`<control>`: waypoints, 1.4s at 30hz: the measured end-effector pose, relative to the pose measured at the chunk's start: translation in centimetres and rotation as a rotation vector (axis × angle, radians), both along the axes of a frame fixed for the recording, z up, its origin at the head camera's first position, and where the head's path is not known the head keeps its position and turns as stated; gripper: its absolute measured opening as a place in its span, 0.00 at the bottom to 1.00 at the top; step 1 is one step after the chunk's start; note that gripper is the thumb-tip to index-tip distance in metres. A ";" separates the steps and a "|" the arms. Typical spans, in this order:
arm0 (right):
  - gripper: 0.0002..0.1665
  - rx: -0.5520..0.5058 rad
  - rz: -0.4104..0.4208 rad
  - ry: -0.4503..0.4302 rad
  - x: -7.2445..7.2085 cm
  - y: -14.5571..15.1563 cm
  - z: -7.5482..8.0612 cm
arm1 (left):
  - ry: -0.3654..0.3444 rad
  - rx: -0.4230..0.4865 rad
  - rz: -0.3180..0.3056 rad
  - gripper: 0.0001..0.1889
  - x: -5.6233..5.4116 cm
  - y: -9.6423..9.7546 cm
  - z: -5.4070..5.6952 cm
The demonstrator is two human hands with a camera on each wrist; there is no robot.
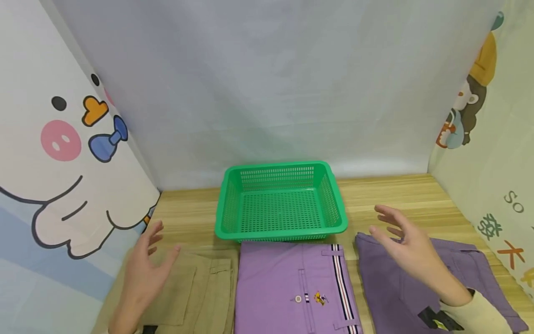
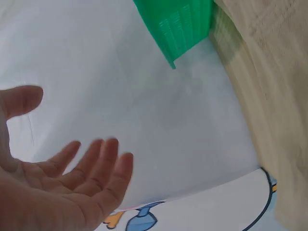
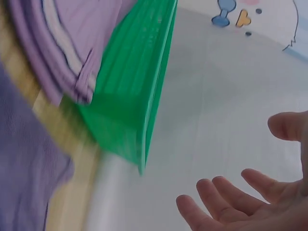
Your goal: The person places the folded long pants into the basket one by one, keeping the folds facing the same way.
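Note:
My left hand (image 1: 143, 273) hovers over folded khaki trousers (image 1: 208, 292), fingers apart and holding nothing. Over folded dark purple trousers (image 1: 421, 297) is my right hand (image 1: 410, 250), also with nothing in its spread fingers. Between them lie folded lilac trousers (image 1: 269, 287) with a striped band and a small embroidered emblem. A green plastic basket (image 1: 281, 235) stands just behind the lilac trousers, with nothing inside. In the left wrist view, the palm and curved fingers of the left hand (image 2: 72, 187) show; the right wrist view shows the right hand (image 3: 245, 202) likewise.
The wooden tabletop (image 1: 388, 190) shows around the basket. A pale grey curtain (image 1: 267, 93) hangs behind it. Printed cloth panels close off both sides, a duck print (image 1: 62, 139) on the left and a cartoon figure (image 1: 463, 111) on the right.

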State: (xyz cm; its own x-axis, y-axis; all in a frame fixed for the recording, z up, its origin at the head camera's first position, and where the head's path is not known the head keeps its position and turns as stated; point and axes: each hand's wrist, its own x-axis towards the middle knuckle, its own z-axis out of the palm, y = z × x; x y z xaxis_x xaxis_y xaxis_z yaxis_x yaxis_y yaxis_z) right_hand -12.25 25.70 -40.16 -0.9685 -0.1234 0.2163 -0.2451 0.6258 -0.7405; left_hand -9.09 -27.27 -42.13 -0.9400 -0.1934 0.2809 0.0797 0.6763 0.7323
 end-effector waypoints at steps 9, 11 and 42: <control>0.27 -0.173 0.112 -0.024 0.7 -6.1 -2.3 | -0.019 0.319 0.099 0.21 0.8 -0.8 -1.8; 0.27 -0.222 0.153 -0.058 1.1 -7.4 -3.0 | -0.069 0.350 0.124 0.23 1.0 -1.1 -2.3; 0.43 -0.752 0.414 -0.893 4.7 -22.5 -10.9 | -0.646 -0.052 0.180 0.54 2.3 -9.3 -8.6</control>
State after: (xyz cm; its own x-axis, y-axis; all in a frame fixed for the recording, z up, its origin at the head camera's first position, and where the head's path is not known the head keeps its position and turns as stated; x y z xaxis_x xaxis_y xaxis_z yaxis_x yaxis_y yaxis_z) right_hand -7.53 3.16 -51.10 -0.7309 -0.5860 -0.3498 0.4516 -0.0311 -0.8917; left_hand -6.81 -36.52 -50.69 -0.8765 -0.3647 -0.3144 -0.4814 0.6735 0.5609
